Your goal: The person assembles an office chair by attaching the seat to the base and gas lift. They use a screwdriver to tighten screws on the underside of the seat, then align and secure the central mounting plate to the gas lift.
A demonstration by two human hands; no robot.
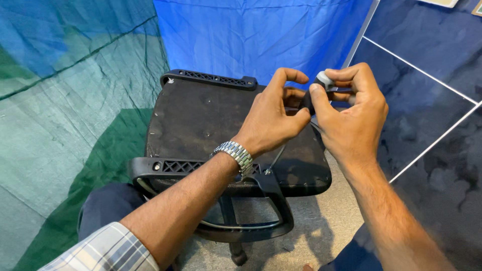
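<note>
My left hand (273, 118) and my right hand (354, 113) meet above a black office chair seat (201, 118). Together they grip a small dark part with a pale grey rounded end (324, 80), pinched between the right thumb and forefinger; the left fingers close on its dark near end. A thin black cable (276, 158) hangs from the part down toward the seat's front edge. A metal wristwatch (235, 155) is on my left wrist. Most of the small part is hidden by my fingers.
The chair lies with black plastic armrests (208, 79) at the far and near sides and its base below. Blue and green tarpaulin (75, 100) covers the left and back. Dark blue tiled surface (427, 100) with white lines is at right. My knees flank the chair.
</note>
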